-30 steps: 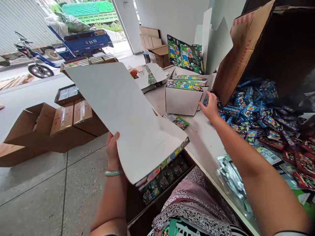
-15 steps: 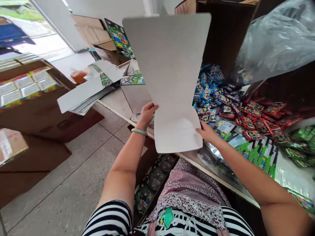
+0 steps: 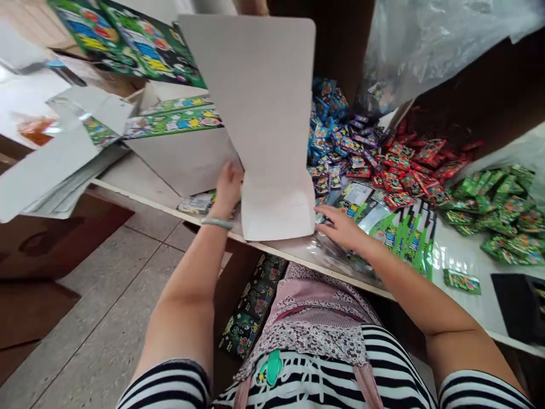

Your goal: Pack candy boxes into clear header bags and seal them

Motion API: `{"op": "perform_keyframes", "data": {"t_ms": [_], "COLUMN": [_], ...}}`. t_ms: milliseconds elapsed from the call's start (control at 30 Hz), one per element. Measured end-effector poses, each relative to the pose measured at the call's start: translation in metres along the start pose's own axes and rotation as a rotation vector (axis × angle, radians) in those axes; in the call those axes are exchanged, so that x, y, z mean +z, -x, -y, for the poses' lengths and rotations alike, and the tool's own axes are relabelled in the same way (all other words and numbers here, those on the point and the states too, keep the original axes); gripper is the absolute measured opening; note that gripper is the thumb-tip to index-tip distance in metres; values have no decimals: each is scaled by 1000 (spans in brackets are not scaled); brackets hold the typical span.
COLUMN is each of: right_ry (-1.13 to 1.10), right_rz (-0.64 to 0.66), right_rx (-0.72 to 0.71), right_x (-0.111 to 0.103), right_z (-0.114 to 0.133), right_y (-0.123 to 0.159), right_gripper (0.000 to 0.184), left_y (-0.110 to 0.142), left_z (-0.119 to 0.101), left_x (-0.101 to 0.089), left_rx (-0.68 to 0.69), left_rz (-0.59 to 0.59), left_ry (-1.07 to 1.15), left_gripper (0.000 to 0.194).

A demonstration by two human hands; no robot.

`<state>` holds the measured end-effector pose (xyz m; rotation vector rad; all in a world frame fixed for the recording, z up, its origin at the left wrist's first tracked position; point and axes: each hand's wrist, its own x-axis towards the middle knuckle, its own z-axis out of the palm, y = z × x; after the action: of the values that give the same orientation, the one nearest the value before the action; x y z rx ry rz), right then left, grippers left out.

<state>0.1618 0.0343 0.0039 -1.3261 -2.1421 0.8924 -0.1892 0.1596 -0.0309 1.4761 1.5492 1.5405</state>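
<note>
A blank white cardboard piece (image 3: 272, 113), with a wide upper panel and a folded lower part, stands in front of me at the table's front edge. My left hand (image 3: 227, 192), smeared by motion, is close by its left side; I cannot tell how its fingers are set. On the other side, my right hand (image 3: 338, 226) has its fingers stretched and apart, with the tips at the cardboard's lower right edge. Just left of my left hand are the white side of a printed green display box (image 3: 187, 162) and a small packet (image 3: 196, 203) on the table.
Blue packets (image 3: 323, 136), purple packets (image 3: 357, 139), red packets (image 3: 421, 165) and green packets (image 3: 506, 210) lie in heaps. Flat green-and-black bags (image 3: 404, 238) lie before them. White cardboard sheets (image 3: 51, 165) overhang the table's left edge. Clear plastic (image 3: 438, 51) hangs upper right.
The cardboard is now lower, its bottom at the table edge. My right fingers have spread from their grip and my left hand has shifted off its left edge. The view has turned right.
</note>
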Motion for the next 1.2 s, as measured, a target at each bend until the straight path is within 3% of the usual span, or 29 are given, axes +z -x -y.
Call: {"op": "perform_keyframes", "data": {"t_ms": [67,133,167,200,233,333,400,467,533,667,833,1067,1200], "right_ry": [-22,45,120,221,335,598,683,732,753,772,763,744,737], "right_rz": [-33,-184,-257,-299,-273,-111,-36,15,51,129,243,224,195], "right_rx": [49,167,227,280,319,430,486,508,483,428,432,300,318], "right_x": [-29,-58,-71,-82,-90,-98,-93,-87,-83,-86,-90,-78,-80], "right_z": [-16,-37,-48,-58,-67,-79,-78,-74,-72,-72,-68,-62,-61], "right_y": [23,31,29,22,11,-27,-44,-46,-38,-23,-33,-26,-30], "right_gripper": [37,34,36,37,39,54,70,82,85,87,85,58,74], "left_y": [22,54,73,94,114,166,190,206,220,239,240,242,237], "left_z": [-9,-27,-38,-51,-65,-99,-112,-118,-120,-121,-121,-109,-105], "left_x": [-7,2,14,31,53,124,158,172,170,155,156,155,155], "left_rx": [53,209,315,419,521,648,545,443,449,586,580,562,544], "left_rz": [-128,-135,-43,132,360,783,891,921,931,953,949,914,906], "left_ry": [-67,-165,-214,-240,-245,-340,-549,-704,-749,-710,-671,-537,-485], "left_gripper": [44,42,38,37,38,51,65,69,66,62,59,50,46]}}
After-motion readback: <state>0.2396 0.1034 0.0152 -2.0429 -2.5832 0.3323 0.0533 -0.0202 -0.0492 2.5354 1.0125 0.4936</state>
